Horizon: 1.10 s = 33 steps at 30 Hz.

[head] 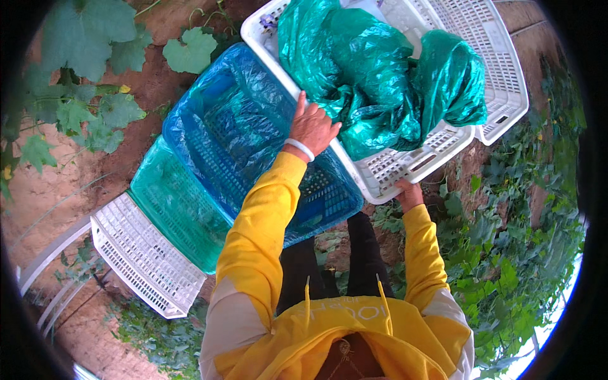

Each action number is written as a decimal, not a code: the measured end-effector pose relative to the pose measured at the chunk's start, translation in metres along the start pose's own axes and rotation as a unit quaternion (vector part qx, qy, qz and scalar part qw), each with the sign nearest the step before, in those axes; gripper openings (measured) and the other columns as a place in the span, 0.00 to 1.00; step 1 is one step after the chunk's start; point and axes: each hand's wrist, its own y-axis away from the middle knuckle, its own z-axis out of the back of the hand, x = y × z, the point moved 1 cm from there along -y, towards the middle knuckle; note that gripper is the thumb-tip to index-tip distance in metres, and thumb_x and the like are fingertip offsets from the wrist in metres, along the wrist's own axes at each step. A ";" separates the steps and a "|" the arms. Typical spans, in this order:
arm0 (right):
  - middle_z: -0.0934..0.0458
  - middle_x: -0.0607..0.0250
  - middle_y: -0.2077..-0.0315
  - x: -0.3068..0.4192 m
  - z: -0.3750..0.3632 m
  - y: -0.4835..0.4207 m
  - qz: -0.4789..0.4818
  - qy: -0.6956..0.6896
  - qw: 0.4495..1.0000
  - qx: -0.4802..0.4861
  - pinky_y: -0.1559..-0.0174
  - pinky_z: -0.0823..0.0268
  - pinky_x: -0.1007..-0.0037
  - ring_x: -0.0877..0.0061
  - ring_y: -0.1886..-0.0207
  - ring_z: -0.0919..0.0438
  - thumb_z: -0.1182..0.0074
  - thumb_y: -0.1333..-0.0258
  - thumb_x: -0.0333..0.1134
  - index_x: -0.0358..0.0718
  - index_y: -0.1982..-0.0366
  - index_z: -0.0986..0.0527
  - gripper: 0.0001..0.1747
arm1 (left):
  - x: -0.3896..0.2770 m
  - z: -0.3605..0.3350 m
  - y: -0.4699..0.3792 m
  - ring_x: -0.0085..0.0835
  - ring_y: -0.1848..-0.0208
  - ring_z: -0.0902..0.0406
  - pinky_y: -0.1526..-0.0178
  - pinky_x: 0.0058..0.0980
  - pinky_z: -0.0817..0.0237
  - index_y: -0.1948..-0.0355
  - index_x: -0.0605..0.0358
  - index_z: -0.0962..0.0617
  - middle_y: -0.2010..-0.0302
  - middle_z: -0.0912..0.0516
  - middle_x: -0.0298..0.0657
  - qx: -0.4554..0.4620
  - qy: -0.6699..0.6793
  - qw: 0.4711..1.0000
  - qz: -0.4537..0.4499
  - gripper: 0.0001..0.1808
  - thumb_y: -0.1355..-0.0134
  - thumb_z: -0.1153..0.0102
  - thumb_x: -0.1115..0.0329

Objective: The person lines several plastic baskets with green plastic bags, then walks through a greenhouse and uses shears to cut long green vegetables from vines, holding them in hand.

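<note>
My left hand (312,126) grips the near long rim of a white plastic crate (418,164), its index finger stretched along the edge. Under that crate's near right corner, my right hand (409,194) holds on, with the fingers partly hidden below. Crumpled green plastic sheeting (370,71) fills much of the crate, and a bunched end of it lies over the right side. Directly left of the white crate is a blue plastic crate (223,178) lined with thin clear film (247,123). My left forearm crosses above the blue crate.
A green-lined crate (178,204) and another white crate (147,254) continue the row at lower left. A further white crate (498,61) stands at upper right. Leafy vines (498,247) cover the right side, with large leaves (88,38) at upper left. Metal rails (54,254) curve at left.
</note>
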 end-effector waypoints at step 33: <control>0.24 0.44 0.47 0.360 -0.075 -0.147 0.321 0.508 0.782 -0.163 0.38 0.39 0.60 0.53 0.41 0.28 0.57 0.49 0.72 0.42 0.42 0.29 0.46 | -0.010 -0.001 -0.015 0.38 0.38 0.35 0.30 0.58 0.66 0.69 0.51 0.20 0.49 0.24 0.39 0.008 0.048 0.998 0.028 0.09 0.40 0.45 0.59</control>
